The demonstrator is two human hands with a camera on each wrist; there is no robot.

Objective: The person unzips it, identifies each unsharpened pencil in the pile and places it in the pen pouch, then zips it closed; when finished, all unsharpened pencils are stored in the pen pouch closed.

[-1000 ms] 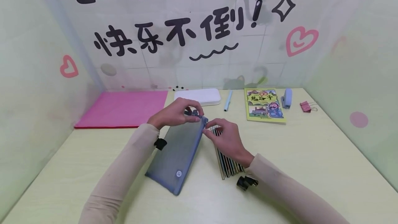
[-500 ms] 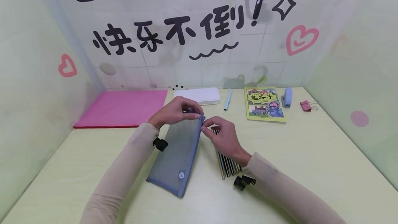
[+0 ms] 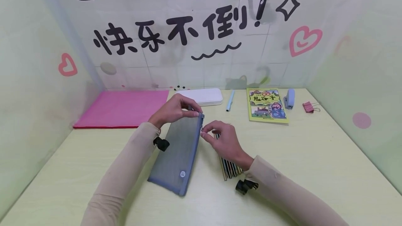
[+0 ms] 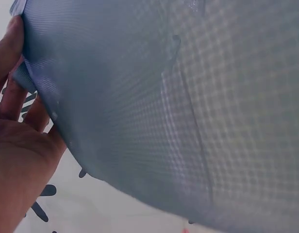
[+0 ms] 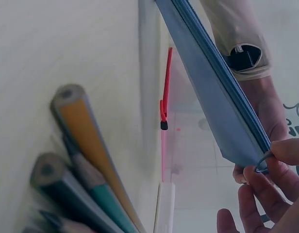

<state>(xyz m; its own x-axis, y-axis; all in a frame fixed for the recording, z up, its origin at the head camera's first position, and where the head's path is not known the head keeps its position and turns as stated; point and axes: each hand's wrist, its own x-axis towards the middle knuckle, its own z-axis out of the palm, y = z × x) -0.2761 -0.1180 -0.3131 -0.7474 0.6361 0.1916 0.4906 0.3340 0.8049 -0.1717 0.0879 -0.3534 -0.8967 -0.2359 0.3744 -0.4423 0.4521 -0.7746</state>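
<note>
A blue-grey mesh zip pouch (image 3: 177, 149) stands slanted over the table, its lower end close to the tabletop. My left hand (image 3: 176, 110) pinches its far top corner between thumb and fingers. Along the pouch's right edge runs the zipper (image 5: 218, 68). My right hand (image 3: 224, 140) pinches the ring-shaped zipper pull (image 5: 262, 162) just below that corner, thumb against forefinger. Mesh fills most of the left wrist view, with my left fingers behind its edge. Under my right hand lies a row of pencils (image 3: 230, 168), partly hidden by the hand and wrist.
Along the back lie a pink folder (image 3: 122, 109), a white case (image 3: 207, 97) and a light blue pen (image 3: 230, 100). Farther right are a yellow comic-style book (image 3: 267, 105), a blue stapler (image 3: 290, 98) and a pink binder clip (image 3: 309, 107). Printed walls enclose the table.
The pouch's top corner has shifted slightly left and away with my left hand. My right hand has moved a little left, now pinching lower along the zipper edge, farther from the left fingertips.
</note>
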